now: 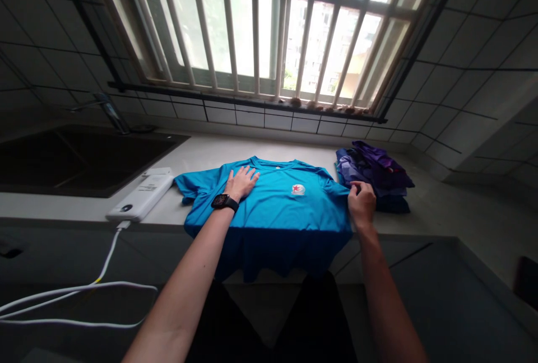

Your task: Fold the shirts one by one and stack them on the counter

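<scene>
A bright blue T-shirt (269,212) lies spread out on the white countertop (462,212), its lower part hanging over the front edge. A small white-and-red logo patch (298,189) sits on its chest. My left hand (241,182) rests flat on the shirt near the collar, fingers spread, with a black smartwatch (225,202) on that wrist. My right hand (361,204) pinches the edge of the shirt's right sleeve, next to a folded stack of purple and dark clothes (372,175).
A white power bank (140,195) with a white cable (84,296) lies left of the shirt, the cable trailing over the counter's edge. Further left is a dark sink (84,161) with a tap. A barred window (252,27) and white wall tiles stand behind the counter.
</scene>
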A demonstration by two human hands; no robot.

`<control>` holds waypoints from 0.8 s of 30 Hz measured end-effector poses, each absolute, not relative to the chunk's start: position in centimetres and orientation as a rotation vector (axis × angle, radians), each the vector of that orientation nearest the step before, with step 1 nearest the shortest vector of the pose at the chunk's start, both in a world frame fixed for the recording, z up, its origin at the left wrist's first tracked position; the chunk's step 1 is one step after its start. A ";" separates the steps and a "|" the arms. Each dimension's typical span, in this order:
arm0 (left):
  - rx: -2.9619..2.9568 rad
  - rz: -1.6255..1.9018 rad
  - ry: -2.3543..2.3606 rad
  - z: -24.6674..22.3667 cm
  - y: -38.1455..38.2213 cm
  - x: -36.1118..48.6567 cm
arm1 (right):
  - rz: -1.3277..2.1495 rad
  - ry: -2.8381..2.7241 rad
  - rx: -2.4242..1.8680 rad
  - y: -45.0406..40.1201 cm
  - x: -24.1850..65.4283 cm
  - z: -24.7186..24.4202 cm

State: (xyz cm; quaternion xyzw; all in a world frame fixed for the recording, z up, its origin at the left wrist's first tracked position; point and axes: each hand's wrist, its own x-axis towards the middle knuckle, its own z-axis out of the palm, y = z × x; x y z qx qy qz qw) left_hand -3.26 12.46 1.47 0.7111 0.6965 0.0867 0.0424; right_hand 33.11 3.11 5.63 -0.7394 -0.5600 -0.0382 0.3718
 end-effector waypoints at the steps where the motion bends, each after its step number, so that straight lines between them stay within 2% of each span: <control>1: 2.181 0.252 2.123 1.5 12.4 -3.2 | -0.119 -1.501 -1.850 3.3 32.3 5.7; 6: 2.177 0.148 2.092 2.3 11.6 -3.1 | 0.053 -2.117 -1.760 6.6 25.8 5.8; 11: 2.113 0.084 2.131 3.7 10.7 -3.2 | 0.238 -2.118 -2.140 10.2 22.4 5.0; 18: 2.056 0.269 2.369 3.3 11.1 -0.9 | 0.317 -2.466 -1.597 10.7 23.8 3.4; 24: 1.882 0.389 2.494 2.3 11.1 -0.3 | 0.233 -2.372 -1.899 13.2 25.0 3.5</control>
